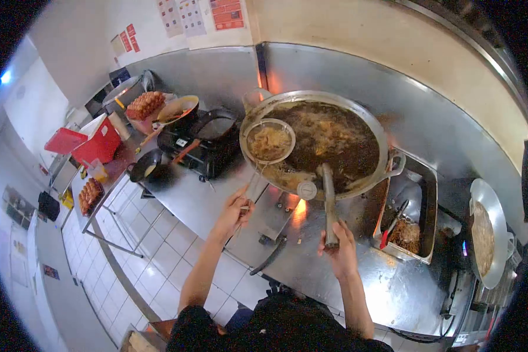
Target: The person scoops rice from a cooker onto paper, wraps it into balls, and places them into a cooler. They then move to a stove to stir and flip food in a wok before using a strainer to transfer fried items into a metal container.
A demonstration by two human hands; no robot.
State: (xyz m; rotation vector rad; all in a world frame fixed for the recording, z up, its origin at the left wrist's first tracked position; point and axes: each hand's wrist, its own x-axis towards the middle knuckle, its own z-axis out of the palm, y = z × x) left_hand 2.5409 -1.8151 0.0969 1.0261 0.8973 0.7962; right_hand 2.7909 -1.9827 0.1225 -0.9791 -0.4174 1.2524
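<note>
My left hand [233, 215] is closed around the thin wire handle of a round strainer [270, 141]. Pale golden fried bits lie in the strainer, which is over the left side of a large wok [366, 112] full of dark bubbling oil. My right hand [341, 251] grips a thick grey-brown handle [330, 205] that slants up into the oil; the far end of that tool is hidden. Between the two hands, a round metal dial [307, 189] sits at the wok's near rim. More golden pieces float in the middle of the oil.
Flames [300, 211] burn under the wok. On the right stand a metal tray [426, 243] with brown crumbs and a red-handled tool, and another wok [491, 202]. Leftward are a black stove [200, 154], a small black pan [145, 165], egg trays [90, 196] and a red cooler [104, 141].
</note>
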